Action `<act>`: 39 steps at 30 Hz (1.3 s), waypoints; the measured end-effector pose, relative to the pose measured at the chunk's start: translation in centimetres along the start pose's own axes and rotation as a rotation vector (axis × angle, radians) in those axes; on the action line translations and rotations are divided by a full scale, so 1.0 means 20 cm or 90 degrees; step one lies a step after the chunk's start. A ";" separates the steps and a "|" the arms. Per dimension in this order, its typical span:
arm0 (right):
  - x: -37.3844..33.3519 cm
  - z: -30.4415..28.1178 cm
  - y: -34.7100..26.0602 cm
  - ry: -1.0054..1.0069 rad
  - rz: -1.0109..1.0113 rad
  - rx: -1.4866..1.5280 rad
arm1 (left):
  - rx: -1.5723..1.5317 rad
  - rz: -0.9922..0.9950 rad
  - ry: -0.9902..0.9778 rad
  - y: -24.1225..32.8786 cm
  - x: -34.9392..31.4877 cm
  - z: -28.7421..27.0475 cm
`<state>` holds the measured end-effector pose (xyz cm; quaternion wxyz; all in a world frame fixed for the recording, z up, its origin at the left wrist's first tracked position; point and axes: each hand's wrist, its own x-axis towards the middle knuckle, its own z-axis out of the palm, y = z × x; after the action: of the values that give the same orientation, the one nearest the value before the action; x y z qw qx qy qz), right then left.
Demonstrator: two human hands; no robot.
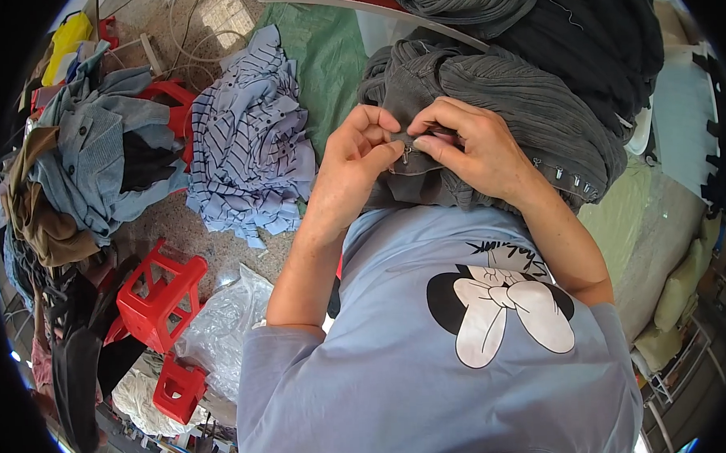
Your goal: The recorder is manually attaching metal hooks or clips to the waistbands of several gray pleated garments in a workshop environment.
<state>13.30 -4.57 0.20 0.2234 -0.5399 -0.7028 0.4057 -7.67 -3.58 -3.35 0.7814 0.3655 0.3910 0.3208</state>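
1. A cluttered workroom with a speckled floor (218, 257); a green sheet (330, 70) lies on the far side.
2. Two hands meet over dark cloth. Left hand (350, 158): fingers curled, thumb and forefinger tips near each other at the cloth. Right hand (477, 144): fingers bent, thumb close to forefinger. I cannot tell whether either pinches cloth or metal.
3. One small metal fastener (406, 155) sits between the thumbs, on the grey garment (494, 79). The garment is bunched against the person, probably to keep that part within reach of both hands.
4. Near its right edge: a row of at least four metal fasteners (559, 172).
5. Left: one striped bundle (250, 138), two plainly visible red stools (160, 304), one clear plastic bag (226, 334).
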 end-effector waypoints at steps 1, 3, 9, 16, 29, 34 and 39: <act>0.01 0.01 0.01 0.007 -0.017 0.015 | 0.013 -0.004 -0.007 0.00 0.00 0.00; 0.02 0.01 0.02 0.015 -0.032 0.030 | 0.016 -0.011 -0.005 0.01 0.00 0.00; 0.03 0.02 0.03 0.016 -0.006 0.021 | -0.032 -0.047 0.002 0.01 0.00 0.03; 0.02 0.01 0.01 0.022 -0.026 0.005 | -0.062 -0.076 -0.035 -0.03 0.05 -0.02; -0.02 -0.04 0.00 -0.019 -0.056 -0.110 | 0.011 -0.018 0.018 0.02 0.04 0.04; -0.02 -0.04 -0.01 -0.012 -0.070 -0.101 | 0.021 0.010 -0.003 0.02 0.03 0.04; -0.01 -0.05 -0.02 -0.013 -0.083 -0.114 | 0.047 0.039 -0.016 0.01 0.03 0.02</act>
<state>13.90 -4.50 1.13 0.1929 -0.5070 -0.7720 0.3313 -7.09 -3.17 -3.34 0.7618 0.4101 0.3817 0.3254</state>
